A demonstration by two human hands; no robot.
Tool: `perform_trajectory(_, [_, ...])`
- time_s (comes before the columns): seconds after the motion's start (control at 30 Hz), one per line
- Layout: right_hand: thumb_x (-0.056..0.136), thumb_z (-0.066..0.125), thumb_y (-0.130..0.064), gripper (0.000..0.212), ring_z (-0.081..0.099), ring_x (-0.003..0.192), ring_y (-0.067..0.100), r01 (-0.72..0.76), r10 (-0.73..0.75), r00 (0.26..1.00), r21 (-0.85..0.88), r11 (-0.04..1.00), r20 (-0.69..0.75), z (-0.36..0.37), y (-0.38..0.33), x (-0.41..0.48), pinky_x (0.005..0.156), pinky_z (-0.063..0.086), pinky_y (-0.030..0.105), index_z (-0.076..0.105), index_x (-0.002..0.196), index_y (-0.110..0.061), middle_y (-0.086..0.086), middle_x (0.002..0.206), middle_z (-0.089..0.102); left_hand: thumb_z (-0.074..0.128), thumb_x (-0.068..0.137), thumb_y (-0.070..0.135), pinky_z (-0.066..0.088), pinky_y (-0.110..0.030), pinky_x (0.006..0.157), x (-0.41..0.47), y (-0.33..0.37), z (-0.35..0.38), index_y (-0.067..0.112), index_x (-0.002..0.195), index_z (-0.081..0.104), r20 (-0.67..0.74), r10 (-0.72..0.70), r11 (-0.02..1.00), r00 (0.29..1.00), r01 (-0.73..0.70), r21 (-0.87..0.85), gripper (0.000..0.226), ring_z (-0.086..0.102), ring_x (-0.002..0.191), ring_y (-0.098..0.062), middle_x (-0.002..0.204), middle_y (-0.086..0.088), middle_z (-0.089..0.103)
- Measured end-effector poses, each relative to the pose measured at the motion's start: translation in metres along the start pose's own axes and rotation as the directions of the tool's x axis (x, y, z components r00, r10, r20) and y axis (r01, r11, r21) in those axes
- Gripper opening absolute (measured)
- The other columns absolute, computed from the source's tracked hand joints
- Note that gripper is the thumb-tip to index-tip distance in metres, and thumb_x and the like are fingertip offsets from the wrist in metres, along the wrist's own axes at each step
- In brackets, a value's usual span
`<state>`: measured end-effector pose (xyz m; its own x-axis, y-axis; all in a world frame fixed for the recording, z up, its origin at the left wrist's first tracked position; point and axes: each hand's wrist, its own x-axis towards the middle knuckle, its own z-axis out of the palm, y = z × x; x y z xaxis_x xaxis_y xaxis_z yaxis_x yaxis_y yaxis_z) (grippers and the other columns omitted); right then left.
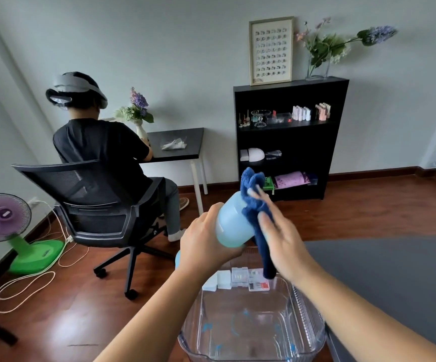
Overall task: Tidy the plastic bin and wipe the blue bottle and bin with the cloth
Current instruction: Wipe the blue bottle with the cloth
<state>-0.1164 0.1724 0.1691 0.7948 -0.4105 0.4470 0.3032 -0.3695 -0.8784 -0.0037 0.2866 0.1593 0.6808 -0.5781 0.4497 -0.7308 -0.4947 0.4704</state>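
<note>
Head view of a room with pale grey walls and a reddish-brown wooden floor (62, 322). In the foreground, a clear, square plastic bin (253, 333) stands at the edge of a dark grey desk (384, 278); several small clear and white plastic boxes (235, 279) lie just beyond its far rim. Above the bin, the left hand (206, 244) is closed around the lower part of a light blue, rounded plastic bottle (233, 223), held tilted with its far end pointing up and away. The right hand (282, 236), fingers extended and nearly flat, presses a dark blue terry cloth (256, 205) against the right side of the bottle; the cloth wraps over the bottle's upper end and one tail hangs down to the bin's far rim. In the background, a second person in a black shirt (99, 150), wearing a head-mounted device, sits on a black mesh office chair (94, 205) at a small black table (177, 143) carrying a vase of flowers. A purple-and-green floor fan (10, 226) stands at left with its cable looped on the floor. A black bookshelf (290, 139) against the far wall bears a framed print and a vase with flowers.
</note>
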Motion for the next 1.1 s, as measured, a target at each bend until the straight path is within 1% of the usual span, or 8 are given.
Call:
perform_trajectory(0.13, [0.100,0.039,-0.032,0.041,0.017,0.143,-0.006,0.126,-0.099,0.988,-0.260,0.957,0.115,-0.001,0.000,0.009,0.115,0.014,0.011,0.038,0.139,-0.044,-0.027,0.149,0.033,0.071,0.053,0.055,0.054,-0.033,0.066,-0.003,-0.003,0.003,0.037,0.107,0.046,0.023,0.015,1.000,1.000,-0.016,0.025,0.063,0.063,0.084,-0.012,0.089,0.014,0.064])
perform_trajectory(0.3, [0.102,0.037,-0.026,0.038,0.043,0.132,0.007,-0.184,0.182,0.983,0.094,0.978,0.030,-0.013,-0.002,0.026,0.115,0.028,0.027,0.046,0.138,-0.030,-0.009,0.139,0.052,0.073,0.050,0.051,0.054,-0.035,0.063,0.000,0.002,0.002,0.043,0.108,0.040,0.023,0.023,1.000,0.999,-0.023,0.021,0.067,0.061,0.083,-0.012,0.088,0.015,0.062])
perform_trajectory(0.47, [0.099,0.040,-0.029,0.046,0.010,0.143,-0.009,0.101,-0.101,0.995,-0.139,0.985,0.007,0.007,0.004,-0.005,0.114,0.011,0.008,0.033,0.130,-0.061,-0.039,0.146,0.024,0.077,0.052,0.052,0.054,-0.036,0.068,0.003,-0.003,0.001,0.040,0.113,0.045,0.054,0.007,1.000,0.998,-0.008,0.014,0.070,0.062,0.086,-0.013,0.092,0.013,0.063])
perform_trajectory(0.6, [0.101,0.039,-0.031,0.031,0.046,0.124,-0.004,-0.174,0.174,0.984,0.000,0.985,0.046,-0.013,-0.009,0.029,0.107,0.032,0.020,0.052,0.123,-0.049,-0.027,0.128,0.054,0.078,0.053,0.047,0.049,-0.034,0.070,0.004,-0.003,0.003,0.036,0.119,0.047,0.064,0.120,0.984,0.991,-0.127,0.122,0.074,0.060,0.091,-0.018,0.098,0.011,0.063])
perform_trajectory(0.73, [0.094,0.047,-0.048,0.026,0.067,0.084,0.030,-0.527,0.528,0.844,0.322,0.786,0.094,-0.028,-0.004,0.032,0.075,0.051,0.039,0.071,0.093,-0.040,0.011,0.093,0.071,0.084,0.051,0.043,0.051,-0.039,0.075,0.005,-0.003,0.002,0.027,0.120,0.056,0.036,0.314,0.944,0.949,-0.316,0.093,0.076,0.061,0.095,-0.023,0.104,0.005,0.064])
perform_trajectory(0.9, [0.079,0.061,-0.053,0.046,0.067,0.074,0.028,-0.726,0.688,0.664,0.474,0.499,0.292,-0.029,0.017,0.018,0.066,0.054,0.032,0.073,0.100,-0.014,0.012,0.086,0.071,0.085,0.061,0.039,0.044,-0.062,0.092,0.007,0.001,-0.004,0.025,0.127,0.054,0.060,0.439,0.885,0.896,-0.443,0.142,0.074,0.053,0.123,-0.028,0.126,0.001,0.060])
perform_trajectory(1.0, [0.073,0.066,-0.050,0.041,0.069,0.068,0.025,-0.720,0.629,0.667,0.562,0.407,0.400,-0.022,0.021,0.012,0.061,0.055,0.029,0.075,0.088,-0.013,0.010,0.079,0.071,0.083,0.069,0.024,0.039,-0.066,0.096,0.009,0.007,-0.009,0.027,0.130,0.054,0.136,0.468,0.854,0.873,-0.487,0.182,0.068,0.039,0.134,-0.037,0.141,-0.006,0.049])
perform_trajectory(1.1, [0.070,0.067,-0.049,0.040,0.070,0.068,0.025,-0.619,0.563,0.753,0.656,0.432,0.340,-0.017,0.029,0.010,0.060,0.056,0.030,0.076,0.087,-0.014,0.010,0.079,0.073,0.066,0.078,-0.003,0.046,-0.057,0.094,0.015,0.009,-0.015,0.043,0.136,0.039,0.247,0.445,0.872,0.861,-0.479,0.098,0.078,0.011,0.145,-0.038,0.159,-0.004,0.012])
